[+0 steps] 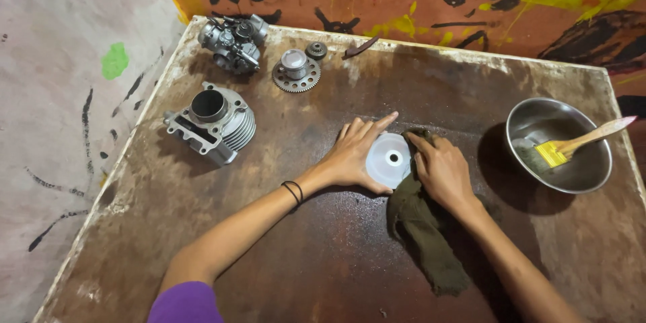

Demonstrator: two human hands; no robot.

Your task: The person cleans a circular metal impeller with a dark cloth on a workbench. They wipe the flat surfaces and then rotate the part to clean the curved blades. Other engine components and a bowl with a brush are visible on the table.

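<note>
- White plastic, a round disc (389, 159) with a small centre hole lies flat mid-desk, pinned there by the left hand (355, 156), whose fingers spread flat over its left edge, seemingly to stop it sliding.
- The right hand (441, 169) presses a crumpled olive-green cloth (424, 229) against the disc's right rim, fingers curled down onto the cloth; the cloth's tail trails toward the person.
- The rusty brown desk (323, 256) keeps the other parts well apart at the far left: a finned grey metal cylinder block (214, 123), a carburettor (233, 42), a toothed gear (296, 70).
- A steel bowl (538, 121) with a yellow-bristled wooden brush (572, 148) sits within right-hand reach.
</note>
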